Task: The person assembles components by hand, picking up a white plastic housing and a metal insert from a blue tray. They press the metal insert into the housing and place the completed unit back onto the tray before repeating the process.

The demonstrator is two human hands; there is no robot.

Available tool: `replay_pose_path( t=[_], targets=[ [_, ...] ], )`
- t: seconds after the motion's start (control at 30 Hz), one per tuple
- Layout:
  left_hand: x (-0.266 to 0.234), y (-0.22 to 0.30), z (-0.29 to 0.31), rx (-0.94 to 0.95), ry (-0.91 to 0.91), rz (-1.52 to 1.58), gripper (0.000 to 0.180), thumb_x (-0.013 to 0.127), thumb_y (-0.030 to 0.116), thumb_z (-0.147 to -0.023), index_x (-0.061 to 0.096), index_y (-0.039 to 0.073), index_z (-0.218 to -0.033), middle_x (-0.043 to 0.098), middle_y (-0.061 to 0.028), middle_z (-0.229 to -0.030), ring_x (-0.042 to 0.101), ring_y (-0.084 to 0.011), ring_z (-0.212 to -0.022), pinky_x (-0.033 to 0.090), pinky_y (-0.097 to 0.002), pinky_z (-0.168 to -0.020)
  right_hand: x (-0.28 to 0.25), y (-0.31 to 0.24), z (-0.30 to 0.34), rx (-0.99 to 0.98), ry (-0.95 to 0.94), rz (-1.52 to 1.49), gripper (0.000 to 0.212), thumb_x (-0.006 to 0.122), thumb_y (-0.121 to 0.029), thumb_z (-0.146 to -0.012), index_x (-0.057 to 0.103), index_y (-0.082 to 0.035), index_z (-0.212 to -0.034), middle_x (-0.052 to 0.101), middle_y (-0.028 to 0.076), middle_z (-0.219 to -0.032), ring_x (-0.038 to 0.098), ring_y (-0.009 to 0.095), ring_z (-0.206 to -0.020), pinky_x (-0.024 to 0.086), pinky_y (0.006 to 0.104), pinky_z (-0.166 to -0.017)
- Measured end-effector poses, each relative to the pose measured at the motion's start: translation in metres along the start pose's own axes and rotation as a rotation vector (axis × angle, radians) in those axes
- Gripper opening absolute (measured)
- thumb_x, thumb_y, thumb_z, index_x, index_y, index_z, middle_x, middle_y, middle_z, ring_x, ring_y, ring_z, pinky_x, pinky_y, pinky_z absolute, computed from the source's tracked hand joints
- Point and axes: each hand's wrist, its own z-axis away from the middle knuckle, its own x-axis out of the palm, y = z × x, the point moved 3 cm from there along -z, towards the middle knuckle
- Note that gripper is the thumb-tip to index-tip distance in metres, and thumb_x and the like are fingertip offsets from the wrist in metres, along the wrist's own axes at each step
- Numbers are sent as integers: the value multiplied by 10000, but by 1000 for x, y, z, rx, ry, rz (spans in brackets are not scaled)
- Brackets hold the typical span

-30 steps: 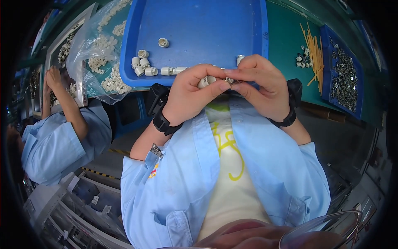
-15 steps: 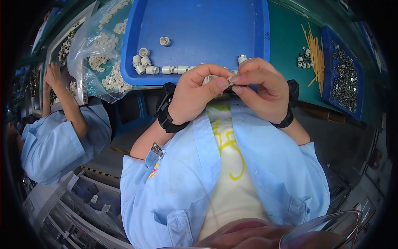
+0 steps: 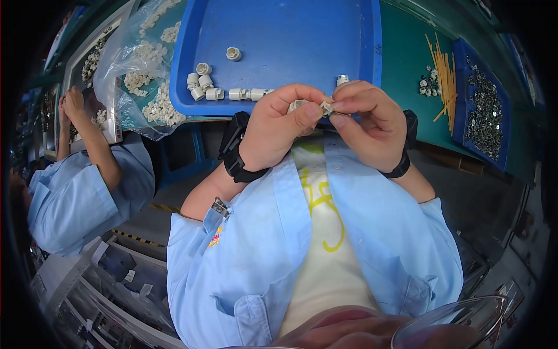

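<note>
Holds a white, cylindrical plastic housing [image 3: 296, 106] in the left hand [image 3: 272, 129], with fingers curled around it and partly covering it. Pinches a small, pale and metallic piece [image 3: 327, 108] between thumb and index finger of the right hand [image 3: 373, 125], just beside the left thumb tip; cannot tell its exact shape. Has both hands at the near edge of a blue, rectangular plastic tray [image 3: 290, 35]. Shows at the tray's near left a cluster of white, cylindrical plastic pieces [image 3: 197, 81], with more in a row toward the left hand and a single one farther off. Includes, on the green, flat surface [image 3: 401, 58] at right, thin, tan sticks [image 3: 444, 87] beside a blue, rectangular plastic bin [image 3: 461, 53] of shiny metal parts [image 3: 483, 113]. Includes, at left, clear, crumpled plastic film [image 3: 110, 81] with small, white pieces [image 3: 164, 109], and farther left a co-worker in light blue [image 3: 87, 198].
</note>
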Motion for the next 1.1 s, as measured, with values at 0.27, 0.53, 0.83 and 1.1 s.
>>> replay_pose_path(
  t=[0.27,0.53,0.83,1.1],
  targets=[
    [1,-1,0,65,10,51,212,606,186,-850,573,25,-985,582,5,-807,456,-40,-632,387,-171,-560,4,3,-2,-37,127,-39,167,629,60,-703,577,-20,-840,603,91,-823,586,170,-751,456,247,-645],
    [0,4,0,63,-17,-104,206,601,186,-855,576,22,-977,581,6,-816,498,-43,-693,422,-180,-624,1,-4,-8,-9,-36,28,263,568,79,-753,555,7,-1006,517,89,-858,486,175,-814,393,278,-731],
    [-3,5,1,37,-25,-181,190,587,183,-865,555,37,-982,562,23,-851,502,-39,-761,422,-178,-672,-2,-14,-13,-138,-119,428,341,634,17,-695,620,-38,-1032,490,74,-815,467,195,-779,392,273,-698],
    [0,6,-3,139,-112,-119,296,539,135,-886,392,69,-1135,525,-19,-920,464,-47,-787,389,-173,-695,-3,-10,-10,-2,-23,210,268,589,58,-697,609,3,-958,556,99,-908,528,205,-845,429,283,-753]
  ],
)
